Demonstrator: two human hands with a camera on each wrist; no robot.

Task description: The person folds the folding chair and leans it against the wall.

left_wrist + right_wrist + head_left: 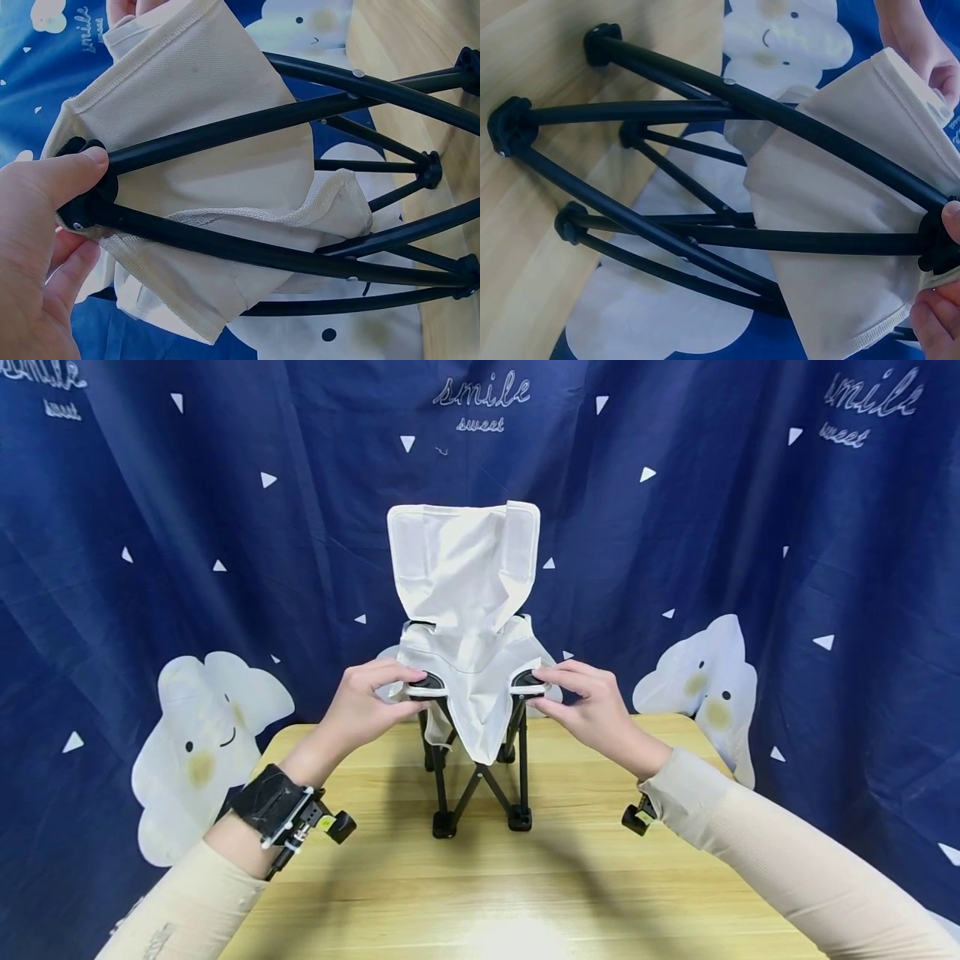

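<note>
A small folding chair with a white fabric seat and backrest stands upright on crossed black legs. Its seat cloth sags to a point at the front middle. My left hand pinches the seat's front left corner, thumb and fingers on either side of a black corner joint. On the opposite front corner, my right hand grips in the same way. Both wrist views show the underside of the fabric and the black leg tubes running to black feet.
The chair's feet rest on a light wooden table. Behind it hangs a dark blue curtain with white triangles, lettering and smiling clouds. A small camera device is strapped to the left wrist, another to the right.
</note>
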